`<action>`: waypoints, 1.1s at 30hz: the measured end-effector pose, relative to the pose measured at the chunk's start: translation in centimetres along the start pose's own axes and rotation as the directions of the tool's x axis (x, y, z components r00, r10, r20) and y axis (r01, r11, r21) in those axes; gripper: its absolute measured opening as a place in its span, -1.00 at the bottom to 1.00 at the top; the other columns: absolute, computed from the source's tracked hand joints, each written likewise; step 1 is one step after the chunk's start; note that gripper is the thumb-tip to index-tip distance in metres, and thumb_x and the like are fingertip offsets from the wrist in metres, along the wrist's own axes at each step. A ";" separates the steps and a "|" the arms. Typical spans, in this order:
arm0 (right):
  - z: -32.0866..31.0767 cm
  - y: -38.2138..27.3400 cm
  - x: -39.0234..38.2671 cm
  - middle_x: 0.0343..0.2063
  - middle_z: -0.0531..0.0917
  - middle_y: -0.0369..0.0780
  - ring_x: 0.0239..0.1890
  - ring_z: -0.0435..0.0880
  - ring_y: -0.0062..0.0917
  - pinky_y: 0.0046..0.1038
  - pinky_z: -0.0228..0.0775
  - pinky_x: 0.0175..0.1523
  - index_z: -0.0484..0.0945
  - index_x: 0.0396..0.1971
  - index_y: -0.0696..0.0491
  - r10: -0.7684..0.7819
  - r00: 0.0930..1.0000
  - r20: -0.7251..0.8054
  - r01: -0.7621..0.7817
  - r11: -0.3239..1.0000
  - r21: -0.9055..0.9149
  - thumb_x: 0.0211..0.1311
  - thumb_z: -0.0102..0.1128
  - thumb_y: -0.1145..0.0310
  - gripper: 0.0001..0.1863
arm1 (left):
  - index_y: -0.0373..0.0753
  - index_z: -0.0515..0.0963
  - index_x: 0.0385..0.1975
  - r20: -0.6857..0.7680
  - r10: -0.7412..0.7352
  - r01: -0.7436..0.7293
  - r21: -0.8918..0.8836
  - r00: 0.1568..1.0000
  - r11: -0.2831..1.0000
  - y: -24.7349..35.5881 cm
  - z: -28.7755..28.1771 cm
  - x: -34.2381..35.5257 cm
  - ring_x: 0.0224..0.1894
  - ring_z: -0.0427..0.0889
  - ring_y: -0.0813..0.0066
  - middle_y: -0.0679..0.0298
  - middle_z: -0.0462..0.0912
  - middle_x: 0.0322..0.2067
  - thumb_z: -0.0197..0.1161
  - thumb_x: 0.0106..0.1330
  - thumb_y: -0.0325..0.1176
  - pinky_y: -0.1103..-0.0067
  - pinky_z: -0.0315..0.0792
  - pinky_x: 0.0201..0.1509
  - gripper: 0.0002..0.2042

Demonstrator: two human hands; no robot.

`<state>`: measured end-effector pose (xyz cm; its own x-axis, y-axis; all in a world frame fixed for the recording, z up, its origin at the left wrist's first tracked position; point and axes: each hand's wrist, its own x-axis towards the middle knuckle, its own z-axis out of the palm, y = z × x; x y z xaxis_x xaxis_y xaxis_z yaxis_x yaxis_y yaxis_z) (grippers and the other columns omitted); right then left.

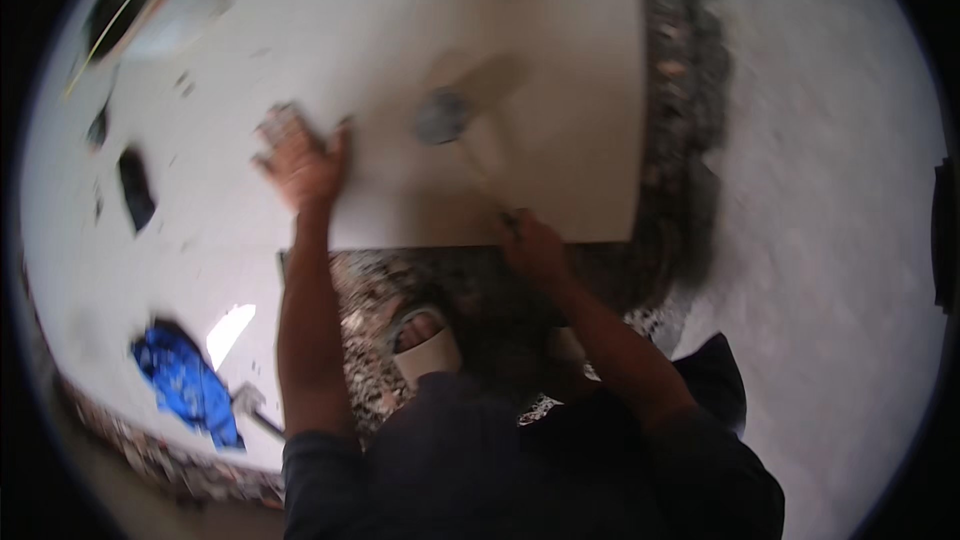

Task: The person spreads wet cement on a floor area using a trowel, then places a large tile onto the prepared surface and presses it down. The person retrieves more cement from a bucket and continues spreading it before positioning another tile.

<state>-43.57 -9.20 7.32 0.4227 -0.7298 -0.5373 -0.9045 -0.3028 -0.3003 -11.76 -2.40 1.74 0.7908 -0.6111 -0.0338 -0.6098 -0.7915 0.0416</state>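
Note:
My left hand (300,162) lies with its fingers spread on a large pale tile (560,50), left of the tile's middle. By the tile's near edge, my right hand (537,248) is closed round the handle of a mallet (443,117). The mallet has a round grey head and a light, thin handle. Its head is over the tile's middle, to the right of my left hand; blur hides whether it touches the surface. A dark shadow falls on the tile beside the head.
Gravelly rubble (370,315) lies around my sandalled foot (425,340); a rubble-filled gap (672,140) runs along the tile's right edge. At left are a blue crumpled bag or cloth (185,380), a black oblong object (135,190) and a tool with a dark handle (262,415).

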 end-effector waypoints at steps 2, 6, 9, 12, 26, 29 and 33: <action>0.2 0.6 -1.1 -0.46 0.61 0.04 -0.35 0.61 -0.02 -0.11 0.44 -0.26 0.43 -0.15 0.14 -0.108 0.977 -0.183 0.142 0.972 0.185 0.25 0.05 0.03 -0.56 | -0.19 -0.17 0.39 -0.025 -0.003 0.004 0.042 1.000 0.999 1.0 -1.1 0.0 0.45 -0.28 0.07 0.09 -0.21 0.42 -0.18 0.17 0.44 -0.05 -0.35 0.38 -0.03; -0.7 1.4 -2.3 -0.54 0.58 0.04 -0.42 0.60 -0.01 -0.14 0.41 -0.34 0.42 -0.17 0.21 -0.083 0.946 -0.313 0.187 0.929 0.319 0.26 0.07 0.10 -0.58 | -0.07 -0.01 0.38 -0.025 0.316 -0.316 0.018 0.948 0.949 6.4 -0.9 -0.5 0.44 -0.16 0.05 0.10 -0.09 0.40 -0.06 0.13 0.42 -0.11 -0.25 0.34 -0.09; -1.6 2.3 -2.0 -0.50 0.60 0.06 -0.37 0.61 0.01 -0.07 0.43 -0.27 0.41 -0.19 0.18 0.060 0.985 -0.159 -0.003 0.941 0.338 0.25 0.04 0.04 -0.56 | -0.01 0.03 0.37 -0.044 0.444 -0.445 -0.011 0.895 0.896 9.2 -0.6 -1.2 0.42 -0.10 0.03 0.06 -0.06 0.38 -0.08 0.12 0.43 -0.15 -0.22 0.33 -0.11; -2.2 3.1 -1.2 -0.52 0.60 0.06 -0.39 0.61 0.00 -0.07 0.42 -0.28 0.41 -0.25 0.17 0.071 0.985 -0.156 -0.017 0.948 0.319 0.26 0.03 0.05 -0.58 | 0.04 0.06 0.36 0.013 0.420 -0.420 -0.004 0.908 0.908 9.7 -1.6 -1.4 0.43 -0.12 0.03 0.07 -0.06 0.39 -0.04 0.10 0.43 -0.14 -0.24 0.34 -0.13; -9.4 11.8 -5.8 -0.42 0.61 -0.15 -0.35 0.64 -0.17 -0.20 0.49 -0.26 0.47 -0.36 0.02 -0.510 0.798 0.321 0.575 0.804 -0.150 0.11 0.17 0.01 -0.64 | -0.28 0.59 -0.15 -0.296 0.057 -0.185 -0.425 0.953 0.886 -1.3 -2.8 -10.2 -0.18 0.60 0.15 0.04 0.61 -0.21 0.17 0.29 -0.28 0.37 0.50 -0.14 -0.75; -5.1 14.7 -8.9 -0.41 0.55 -0.17 -0.31 0.61 -0.22 -0.21 0.48 -0.29 0.46 -0.38 0.01 -0.621 0.713 0.326 0.670 0.740 -0.055 0.05 0.21 0.00 -0.63 | -0.31 0.58 -0.22 0.094 -0.388 0.335 -0.710 0.917 0.619 -6.1 -2.1 -14.2 -0.40 0.60 0.30 0.16 0.62 -0.39 0.17 0.29 -0.19 0.45 0.47 -0.35 -0.71; -0.6 16.1 -11.5 -0.37 0.53 -0.15 -0.25 0.58 -0.21 -0.19 0.44 -0.24 0.47 -0.36 0.03 -0.592 0.717 0.369 0.631 0.776 0.018 0.03 0.24 0.01 -0.61 | -0.27 0.58 -0.33 0.405 -0.557 0.617 -0.742 0.725 0.263 -8.4 -1.0 -15.3 -0.51 0.56 0.55 0.31 0.60 -0.47 0.16 0.29 -0.11 0.61 0.30 -0.57 -0.70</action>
<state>-63.04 -6.10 9.13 0.8592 -0.1180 -0.4978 -0.4337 -0.6843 -0.5863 -18.70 13.61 2.87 0.8917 -0.0074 -0.4525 0.3663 -0.5755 0.7312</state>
